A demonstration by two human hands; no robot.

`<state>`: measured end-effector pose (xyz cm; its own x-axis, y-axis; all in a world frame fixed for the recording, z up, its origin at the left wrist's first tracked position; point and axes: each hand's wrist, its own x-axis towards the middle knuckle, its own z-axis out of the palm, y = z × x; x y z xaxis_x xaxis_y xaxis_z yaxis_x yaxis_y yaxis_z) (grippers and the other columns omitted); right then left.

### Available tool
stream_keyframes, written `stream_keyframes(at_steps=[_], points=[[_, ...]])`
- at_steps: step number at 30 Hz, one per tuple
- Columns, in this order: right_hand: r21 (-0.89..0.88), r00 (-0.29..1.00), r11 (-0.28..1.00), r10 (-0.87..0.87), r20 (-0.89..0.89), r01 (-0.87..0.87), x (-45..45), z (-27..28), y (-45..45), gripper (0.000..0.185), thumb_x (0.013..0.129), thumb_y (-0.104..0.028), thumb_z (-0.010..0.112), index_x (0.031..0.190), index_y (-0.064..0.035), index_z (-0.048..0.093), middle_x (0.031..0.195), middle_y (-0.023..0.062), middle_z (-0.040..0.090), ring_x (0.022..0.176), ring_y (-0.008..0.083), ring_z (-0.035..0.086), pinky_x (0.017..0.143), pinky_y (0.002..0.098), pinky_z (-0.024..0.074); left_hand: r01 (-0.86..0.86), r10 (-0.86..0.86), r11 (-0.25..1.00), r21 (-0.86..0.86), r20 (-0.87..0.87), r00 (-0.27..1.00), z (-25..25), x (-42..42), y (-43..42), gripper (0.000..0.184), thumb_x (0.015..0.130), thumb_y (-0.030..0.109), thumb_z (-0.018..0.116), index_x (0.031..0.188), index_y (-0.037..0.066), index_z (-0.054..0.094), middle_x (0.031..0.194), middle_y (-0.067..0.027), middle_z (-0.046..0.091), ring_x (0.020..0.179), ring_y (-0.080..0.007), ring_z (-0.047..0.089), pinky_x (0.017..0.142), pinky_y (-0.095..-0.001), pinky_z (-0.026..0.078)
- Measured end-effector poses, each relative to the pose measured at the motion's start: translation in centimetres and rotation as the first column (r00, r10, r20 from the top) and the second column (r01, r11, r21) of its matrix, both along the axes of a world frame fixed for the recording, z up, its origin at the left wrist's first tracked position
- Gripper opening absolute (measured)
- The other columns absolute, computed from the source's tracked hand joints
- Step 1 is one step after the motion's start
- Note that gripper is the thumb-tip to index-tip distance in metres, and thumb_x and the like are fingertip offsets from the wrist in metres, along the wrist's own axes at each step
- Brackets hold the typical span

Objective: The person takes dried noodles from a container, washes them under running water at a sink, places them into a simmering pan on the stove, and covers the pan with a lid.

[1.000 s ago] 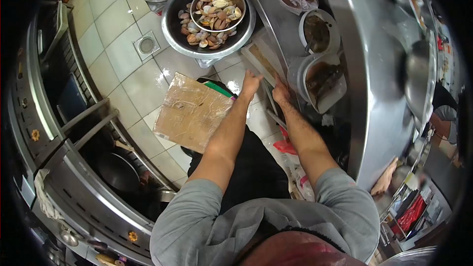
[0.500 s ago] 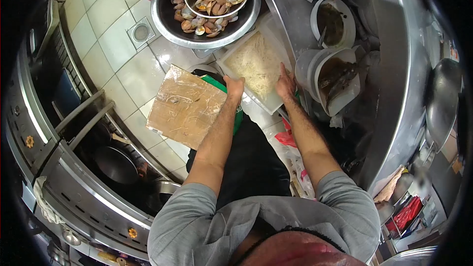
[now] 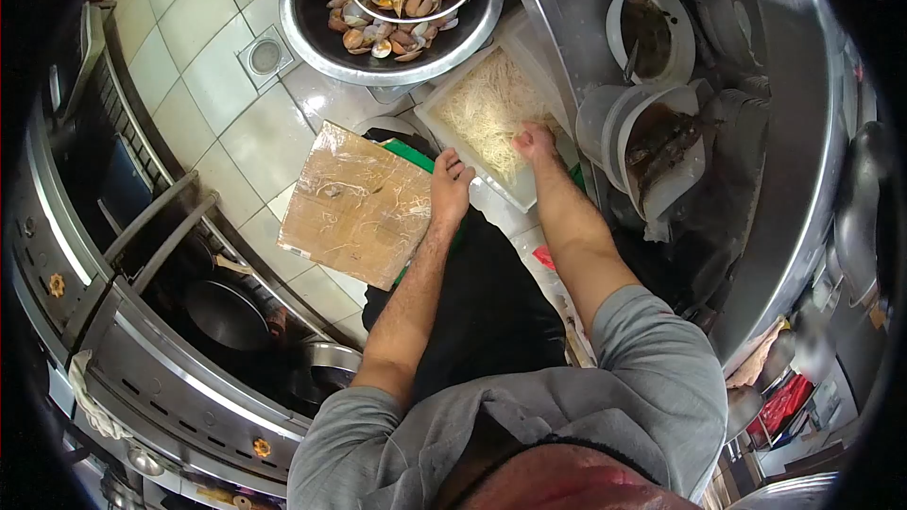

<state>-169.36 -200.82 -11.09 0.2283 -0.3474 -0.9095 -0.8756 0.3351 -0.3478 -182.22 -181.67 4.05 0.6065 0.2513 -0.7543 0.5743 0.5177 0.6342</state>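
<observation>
A white rectangular tub [image 3: 518,191] holds a heap of pale thin strands [image 3: 487,104]. Inside its right side, my right hand [image 3: 536,142] is closed at the edge of the heap; what its fingers hold, if anything, is hidden. My left hand [image 3: 452,187] is just off the tub's near left side, its fingers loosely bent and apart, with nothing visible in them. Beside that hand lies a flat piece of cardboard [image 3: 354,203] wrapped in clear film, over something green [image 3: 408,153].
Beyond the tub stands a wide metal basin [image 3: 298,28] of clams, with a smaller bowl [image 3: 416,19] of clams in it. White containers [image 3: 614,137] of dark contents stand at the right. A stove [image 3: 161,349] lines the left, and a floor drain [image 3: 265,57] lies in the tiles.
My left hand has let go of the tub's side and loosened its fingers. My right hand has moved from the rim inward to the strands and closed.
</observation>
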Motion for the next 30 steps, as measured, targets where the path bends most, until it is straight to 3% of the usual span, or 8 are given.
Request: stream_keyframes(at_steps=[4, 6, 12, 15, 19, 20, 26, 30], points=[[-0.067, 0.929, 0.942, -0.335, -0.155, 0.328, 2.3, 2.1, 4.1, 0.013, 0.08, -0.011, 0.056, 0.092, -0.0079, 0.058, 0.08, 0.0045, 0.042, 0.067, 0.0212, 0.044, 0.068, 0.0352, 0.0436, 0.116, -0.116, 0.993, -0.005, -0.001, 0.993, 0.5, -0.1, 0.3, 0.053, 0.077, 0.002, 0.057, 0.126, -0.004, 0.036, 0.111, -0.0102, 0.05, 0.093, -0.0153, 0.052, 0.08, -0.0248, 0.044], [0.248, 0.874, 0.867, -0.47, 0.121, 0.432, 2.0, 0.0, 3.3, 0.026, 0.074, -0.008, 0.061, 0.1, -0.0057, 0.059, 0.106, 0.0087, 0.042, 0.095, 0.0277, 0.043, 0.073, 0.0398, 0.0441, 0.145, -0.145, 0.989, 0.003, -0.007, 0.989, 0.4, 0.2, 0.2, 0.052, 0.077, 0.002, 0.057, 0.125, -0.004, 0.038, 0.109, -0.0096, 0.051, 0.089, -0.0144, 0.052, 0.077, -0.0245, 0.044], [0.157, 0.947, 0.945, -0.306, 0.102, 0.288, 1.0, 1.7, 6.7, 0.033, 0.086, -0.025, 0.047, 0.116, -0.0131, 0.057, 0.138, 0.009, 0.027, 0.108, 0.0254, 0.039, 0.083, 0.0395, 0.0393, 0.189, -0.189, 0.982, -0.007, 0.029, 0.982, -1.3, 1.9, -1.4, 0.049, 0.078, 0.005, 0.059, 0.123, -0.001, 0.041, 0.103, -0.0081, 0.053, 0.084, -0.0128, 0.052, 0.072, -0.0245, 0.045], [0.049, 0.908, 0.909, -0.416, 0.054, 0.414, 2.9, 1.0, 6.1, 0.029, 0.08, -0.02, 0.055, 0.107, -0.0096, 0.058, 0.12, 0.005, 0.049, 0.101, 0.0254, 0.044, 0.075, 0.0433, 0.0411, 0.228, -0.228, 0.974, 0.017, 0.008, 0.974, -1.5, 2.0, -0.8, 0.048, 0.078, 0.009, 0.06, 0.122, 0.0, 0.043, 0.102, -0.009, 0.055, 0.087, -0.0151, 0.054, 0.076, -0.0266, 0.045], [0.389, 0.823, 0.778, -0.562, 0.081, 0.493, 4.1, -0.7, 1.5, 0.022, 0.086, -0.018, 0.047, 0.105, -0.0089, 0.055, 0.104, 0.0091, 0.056, 0.086, 0.0241, 0.051, 0.07, 0.041, 0.041, 0.191, -0.191, 0.981, -0.02, 0.008, 0.981, -1.8, 2.0, -0.1, 0.047, 0.078, 0.012, 0.061, 0.121, 0.0, 0.045, 0.102, -0.0103, 0.057, 0.091, -0.0174, 0.056, 0.08, -0.0286, 0.045], [0.213, 0.961, 0.957, -0.232, 0.151, 0.198, 3.8, -2.9, 0.0, 0.018, 0.087, -0.015, 0.047, 0.103, -0.0085, 0.054, 0.096, 0.0113, 0.057, 0.077, 0.0247, 0.052, 0.064, 0.0386, 0.0412, 0.188, -0.187, 0.982, -0.022, 0.013, 0.982, -1.8, 2.3, -0.2, 0.047, 0.078, 0.012, 0.061, 0.121, 0.0, 0.045, 0.102, -0.0103, 0.057, 0.091, -0.0174, 0.056, 0.08, -0.0286, 0.045], [0.165, 0.915, 0.938, -0.336, 0.222, 0.304, -1.4, 2.0, 2.0, 0.023, 0.083, -0.003, 0.053, 0.105, -0.0094, 0.052, 0.101, 0.0088, 0.056, 0.079, 0.0225, 0.052, 0.061, 0.0359, 0.0408, 0.247, -0.246, 0.969, -0.025, 0.036, 0.969, -3.3, 3.2, 0.1, 0.059, 0.078, 0.016, 0.063, 0.128, 0.001, 0.036, 0.111, -0.0097, 0.051, 0.096, -0.0165, 0.052, 0.079, -0.0305, 0.044], [0.231, 0.902, 0.92, -0.366, 0.229, 0.315, -5.7, 5.4, 0.6, 0.029, 0.082, -0.002, 0.055, 0.109, -0.0102, 0.05, 0.105, 0.0076, 0.054, 0.086, 0.0227, 0.052, 0.069, 0.0365, 0.0437, 0.099, -0.114, 0.984, -0.151, -0.09, 0.989, -1.1, 4.9, -0.6, 0.082, 0.076, 0.029, 0.068, 0.137, 0.002, 0.019, 0.128, -0.0183, 0.041, 0.111, -0.0263, 0.047, 0.087, -0.0404, 0.041]])
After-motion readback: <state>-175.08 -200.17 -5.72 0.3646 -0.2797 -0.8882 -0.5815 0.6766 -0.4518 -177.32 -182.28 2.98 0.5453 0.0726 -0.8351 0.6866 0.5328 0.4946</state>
